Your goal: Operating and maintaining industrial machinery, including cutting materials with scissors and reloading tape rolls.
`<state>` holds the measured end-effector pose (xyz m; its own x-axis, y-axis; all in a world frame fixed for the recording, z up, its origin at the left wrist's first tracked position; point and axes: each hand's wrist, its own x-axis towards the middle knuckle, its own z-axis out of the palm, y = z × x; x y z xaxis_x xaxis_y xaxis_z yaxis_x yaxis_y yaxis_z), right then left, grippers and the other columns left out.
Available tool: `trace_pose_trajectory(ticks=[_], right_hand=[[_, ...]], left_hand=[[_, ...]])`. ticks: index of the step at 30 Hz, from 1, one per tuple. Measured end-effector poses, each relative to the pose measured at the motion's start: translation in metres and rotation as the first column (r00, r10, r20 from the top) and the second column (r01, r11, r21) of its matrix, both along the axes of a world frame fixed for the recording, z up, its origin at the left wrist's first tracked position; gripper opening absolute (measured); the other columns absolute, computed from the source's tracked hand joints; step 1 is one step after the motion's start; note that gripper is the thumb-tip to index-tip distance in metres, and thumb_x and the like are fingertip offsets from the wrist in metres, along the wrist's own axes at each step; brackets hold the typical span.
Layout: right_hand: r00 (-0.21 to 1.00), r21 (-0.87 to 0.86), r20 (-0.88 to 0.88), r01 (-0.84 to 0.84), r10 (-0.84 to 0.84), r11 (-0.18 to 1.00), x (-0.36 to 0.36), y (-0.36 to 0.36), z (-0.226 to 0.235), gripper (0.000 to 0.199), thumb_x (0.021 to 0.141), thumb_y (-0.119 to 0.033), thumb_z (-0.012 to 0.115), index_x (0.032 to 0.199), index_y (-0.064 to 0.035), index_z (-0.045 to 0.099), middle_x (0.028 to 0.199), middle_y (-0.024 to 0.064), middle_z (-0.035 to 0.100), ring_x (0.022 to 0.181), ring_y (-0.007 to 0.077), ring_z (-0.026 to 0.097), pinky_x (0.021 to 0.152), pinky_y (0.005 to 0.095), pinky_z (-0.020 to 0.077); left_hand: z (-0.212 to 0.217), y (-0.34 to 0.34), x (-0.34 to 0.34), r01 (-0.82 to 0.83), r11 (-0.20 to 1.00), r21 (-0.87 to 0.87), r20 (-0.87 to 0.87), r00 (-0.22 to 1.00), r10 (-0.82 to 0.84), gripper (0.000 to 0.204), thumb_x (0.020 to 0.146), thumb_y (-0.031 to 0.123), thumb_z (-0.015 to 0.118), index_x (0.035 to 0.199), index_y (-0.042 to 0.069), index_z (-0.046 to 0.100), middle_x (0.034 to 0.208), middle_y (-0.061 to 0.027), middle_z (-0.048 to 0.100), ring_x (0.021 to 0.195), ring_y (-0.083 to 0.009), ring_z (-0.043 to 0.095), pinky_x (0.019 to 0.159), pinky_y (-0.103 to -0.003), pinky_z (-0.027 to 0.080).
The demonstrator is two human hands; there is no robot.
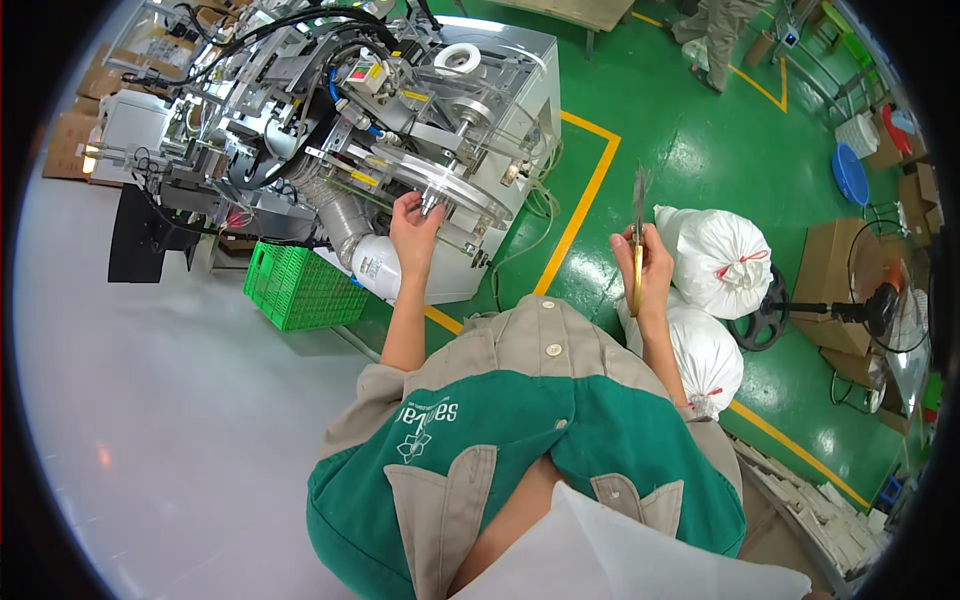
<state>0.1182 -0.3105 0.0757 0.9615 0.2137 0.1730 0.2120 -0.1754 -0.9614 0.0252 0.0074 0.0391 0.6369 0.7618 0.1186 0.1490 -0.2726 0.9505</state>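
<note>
The scissors (639, 208), gold-handled with dark blades, point toward the frame's top edge, right of centre. The pale disc (472, 192), seen nearly edge-on, slants left of upper centre, its metal hub (432, 199) shiny.

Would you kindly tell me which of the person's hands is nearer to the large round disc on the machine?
Left: the left hand is at the metal hub of the disc; the right hand, holding scissors, is farther off, to the disc's right.

The glossy green floor (520, 265) before me carries painted yellow lines (577, 215). On it, to my right, sit tied white sacks (715, 262), a round black base (780, 308) and cardboard boxes (828, 262).
</note>
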Motion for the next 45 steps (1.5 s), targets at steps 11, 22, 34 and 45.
trace_pose_trajectory(ticks=[11,22,34,45], right_hand=[[0.999,-0.006,0.024,-0.034,0.034,0.999,0.016,-0.003,0.003,0.019,0.084,-0.012,0.070,0.082,-0.0016,0.055,0.060,-0.0031,0.043,0.054,0.0046,0.035,0.048,0.0216,0.0291],[0.997,-0.013,0.023,-0.068,0.068,0.998,0.018,0.012,0.007,0.019,0.084,-0.013,0.071,0.083,-0.0022,0.056,0.059,-0.0031,0.044,0.054,0.0042,0.035,0.048,0.0216,0.0288],[0.975,0.040,0.031,-0.219,0.218,0.975,0.038,-0.019,0.015,0.022,0.085,-0.019,0.069,0.091,-0.0032,0.055,0.068,-0.0009,0.045,0.057,0.0093,0.042,0.050,0.0265,0.0347],[0.548,0.830,-0.147,-0.384,0.824,0.404,0.075,-0.093,0.034,0.047,0.086,-0.042,0.065,0.098,-0.0003,0.047,0.074,0.0043,0.042,0.056,0.0114,0.039,0.048,0.0238,0.0293]], left_hand=[[-0.005,-0.002,0.003,-0.010,0.996,-0.084,0.057,0.998,0.015,0.041,0.077,0.003,0.073,0.113,-0.005,0.054,0.106,-0.0092,0.059,0.091,-0.0125,0.060,0.079,-0.024,0.049],[-0.008,0.004,0.000,0.000,0.998,-0.057,0.039,0.999,0.002,0.040,0.077,0.002,0.072,0.112,-0.005,0.054,0.106,-0.0089,0.059,0.088,-0.0112,0.060,0.077,-0.023,0.049],[0.132,-0.088,0.011,0.102,0.994,0.046,0.323,0.940,-0.111,0.014,0.091,0.010,0.061,0.101,0.000,0.062,0.095,-0.0049,0.065,0.086,-0.0129,0.061,0.079,-0.026,0.050],[0.111,-0.217,0.217,0.756,-0.421,-0.502,0.745,0.131,-0.654,0.022,0.089,0.008,0.062,0.107,-0.003,0.062,0.096,-0.0100,0.068,0.083,-0.0169,0.066,0.077,-0.031,0.056]])
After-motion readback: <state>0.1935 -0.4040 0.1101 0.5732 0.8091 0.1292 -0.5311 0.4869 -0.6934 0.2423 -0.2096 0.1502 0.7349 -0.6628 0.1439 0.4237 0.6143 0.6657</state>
